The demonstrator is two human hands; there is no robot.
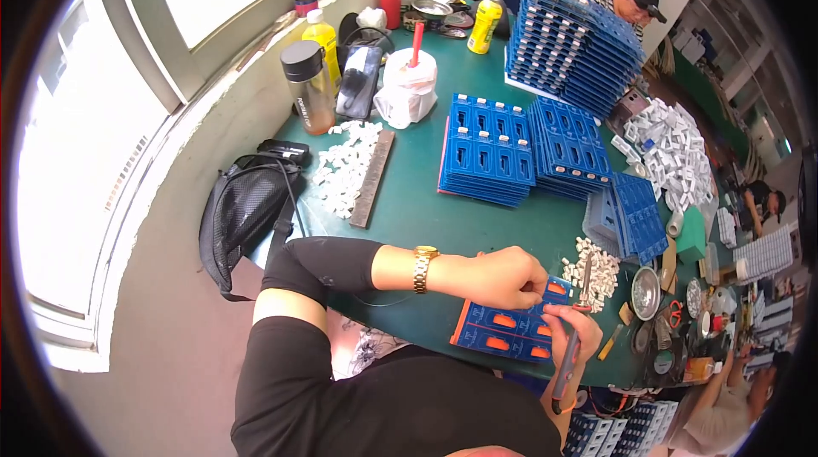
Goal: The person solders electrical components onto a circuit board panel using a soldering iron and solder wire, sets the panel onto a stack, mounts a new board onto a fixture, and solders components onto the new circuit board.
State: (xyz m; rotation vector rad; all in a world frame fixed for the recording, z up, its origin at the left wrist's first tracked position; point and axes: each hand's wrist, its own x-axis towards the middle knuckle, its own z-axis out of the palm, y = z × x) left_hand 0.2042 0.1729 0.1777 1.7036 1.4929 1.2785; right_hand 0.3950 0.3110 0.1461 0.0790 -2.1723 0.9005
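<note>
A blue panel with orange inserts (503, 321) lies at the table's near edge in front of me. Reaching across from the left, my left hand (509, 276) is over the panel's far part, its fingers pinched together. What they hold, if anything, is hidden. My right hand (569, 336) is closed around a pen-shaped tool with a dark grey and reddish handle (564, 376), which looks like a soldering iron. Its metal end points away from me, past the panel's right corner. Small cream-coloured pieces (601, 274) lie heaped just beyond that corner.
Stacks of blue panels (486, 150) stand mid-table, with a taller stack (571, 48) behind. White parts (669, 150) pile up at right, near a metal bowl (645, 293). White pieces (345, 169), a metal bar (372, 180) and a bottle (308, 91) are at left. Other people sit beyond.
</note>
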